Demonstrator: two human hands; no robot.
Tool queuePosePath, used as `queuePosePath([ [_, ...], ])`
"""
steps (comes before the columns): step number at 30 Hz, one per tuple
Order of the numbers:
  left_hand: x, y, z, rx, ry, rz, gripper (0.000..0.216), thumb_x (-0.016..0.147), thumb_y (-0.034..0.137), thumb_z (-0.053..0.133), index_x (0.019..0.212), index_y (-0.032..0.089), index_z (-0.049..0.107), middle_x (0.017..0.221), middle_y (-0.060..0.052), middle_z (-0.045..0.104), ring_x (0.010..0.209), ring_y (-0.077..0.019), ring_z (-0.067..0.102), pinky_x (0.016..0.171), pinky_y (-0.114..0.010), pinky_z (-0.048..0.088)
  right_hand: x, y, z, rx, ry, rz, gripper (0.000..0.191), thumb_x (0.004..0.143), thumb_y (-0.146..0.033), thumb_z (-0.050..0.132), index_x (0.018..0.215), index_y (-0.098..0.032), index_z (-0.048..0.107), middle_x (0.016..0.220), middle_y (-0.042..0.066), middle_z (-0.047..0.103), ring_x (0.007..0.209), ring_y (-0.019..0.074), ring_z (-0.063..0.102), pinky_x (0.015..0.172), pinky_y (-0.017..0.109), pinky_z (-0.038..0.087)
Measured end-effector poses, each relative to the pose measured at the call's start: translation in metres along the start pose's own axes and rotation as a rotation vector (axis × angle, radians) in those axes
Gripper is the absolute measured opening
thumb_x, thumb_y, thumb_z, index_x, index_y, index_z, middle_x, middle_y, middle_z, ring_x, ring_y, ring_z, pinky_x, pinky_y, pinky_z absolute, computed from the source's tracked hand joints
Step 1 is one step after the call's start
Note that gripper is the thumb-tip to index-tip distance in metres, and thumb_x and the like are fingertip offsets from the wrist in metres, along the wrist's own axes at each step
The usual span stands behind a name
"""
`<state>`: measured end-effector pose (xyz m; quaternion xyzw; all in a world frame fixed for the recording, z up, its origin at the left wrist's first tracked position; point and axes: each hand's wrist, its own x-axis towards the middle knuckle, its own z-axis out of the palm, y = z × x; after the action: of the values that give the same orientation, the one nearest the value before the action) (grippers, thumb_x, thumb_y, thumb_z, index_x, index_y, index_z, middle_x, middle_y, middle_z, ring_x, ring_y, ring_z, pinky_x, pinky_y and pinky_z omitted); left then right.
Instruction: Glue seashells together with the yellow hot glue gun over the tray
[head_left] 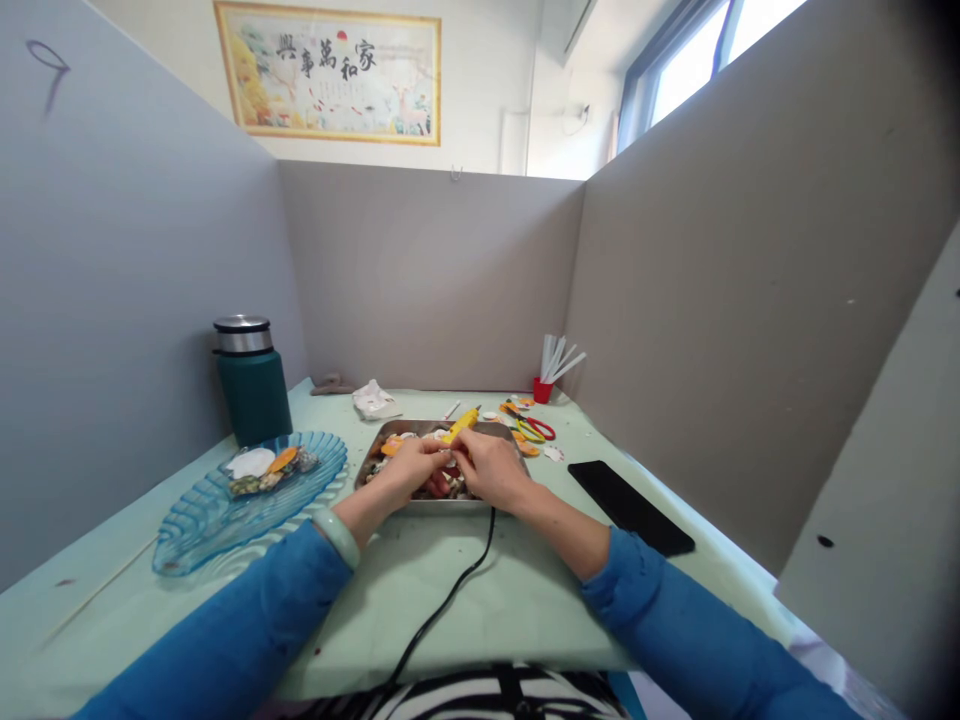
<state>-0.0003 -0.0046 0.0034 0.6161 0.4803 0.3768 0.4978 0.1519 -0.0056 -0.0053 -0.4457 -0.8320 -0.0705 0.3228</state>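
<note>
Over a metal tray point(420, 508) my left hand point(414, 465) and my right hand point(491, 468) meet, fingertips pinched together. Whatever sits between the fingers is too small to name. Small mixed pieces, some orange, white and reddish, lie in the tray beneath them. A yellow glue gun point(462, 424) rests across the tray's far side, just beyond my right hand. From under my right hand a black cord point(457, 590) runs toward the table's front edge. A pale bangle circles my left wrist.
At left stand a blue shell-shaped plate point(217, 525) with decorated pieces and a green flask point(253, 395). Scissors point(536, 428), a red cup point(543, 391) of white sticks and a black phone-like slab point(630, 505) lie right. Crumpled tissue point(375, 400) sits behind. Grey partitions surround the table.
</note>
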Motion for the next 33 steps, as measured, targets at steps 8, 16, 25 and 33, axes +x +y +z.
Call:
queuePosePath([
  [8, -0.0010, 0.0001, 0.0015, 0.003, 0.013, 0.021, 0.022, 0.071, 0.033, 0.061, 0.079, 0.012, 0.058, 0.051, 0.000, 0.058, 0.042, -0.0104, 0.055, 0.045, -0.022, 0.044, 0.0005, -0.0020, -0.0023, -0.007, -0.008, 0.034, 0.011, 0.087, -0.025, 0.047, 0.087, -0.018, 0.057, 0.084, 0.003, 0.066, 0.072, 0.0140, 0.058, 0.059, 0.023, 0.029],
  [16, -0.0010, 0.0016, 0.0022, 0.005, 0.038, 0.026, 0.018, 0.070, 0.030, 0.062, 0.074, 0.012, 0.058, 0.049, 0.001, 0.056, 0.042, -0.0100, 0.054, 0.045, -0.021, 0.044, 0.0002, 0.0011, 0.0001, 0.016, 0.000, -0.012, 0.011, 0.087, -0.023, 0.047, 0.088, -0.018, 0.057, 0.083, 0.002, 0.065, 0.072, 0.0134, 0.057, 0.060, 0.023, 0.030],
  [25, 0.0002, -0.0004, 0.0012, 0.000, 0.028, 0.012, 0.019, 0.070, 0.029, 0.061, 0.076, 0.011, 0.059, 0.053, -0.001, 0.059, 0.042, -0.0100, 0.054, 0.045, -0.022, 0.044, 0.0001, -0.0003, -0.0012, 0.024, 0.023, 0.044, 0.009, 0.085, -0.025, 0.052, 0.086, -0.019, 0.058, 0.081, 0.001, 0.066, 0.070, 0.0137, 0.057, 0.058, 0.023, 0.029],
  [33, 0.0002, -0.0008, 0.0015, -0.002, 0.026, 0.008, 0.020, 0.071, 0.030, 0.060, 0.080, 0.012, 0.059, 0.056, -0.001, 0.061, 0.041, -0.0096, 0.054, 0.043, -0.021, 0.042, 0.0026, 0.0042, 0.0048, 0.053, 0.020, 0.106, 0.010, 0.083, -0.028, 0.054, 0.084, -0.020, 0.060, 0.075, 0.001, 0.066, 0.068, 0.0146, 0.058, 0.060, 0.023, 0.032],
])
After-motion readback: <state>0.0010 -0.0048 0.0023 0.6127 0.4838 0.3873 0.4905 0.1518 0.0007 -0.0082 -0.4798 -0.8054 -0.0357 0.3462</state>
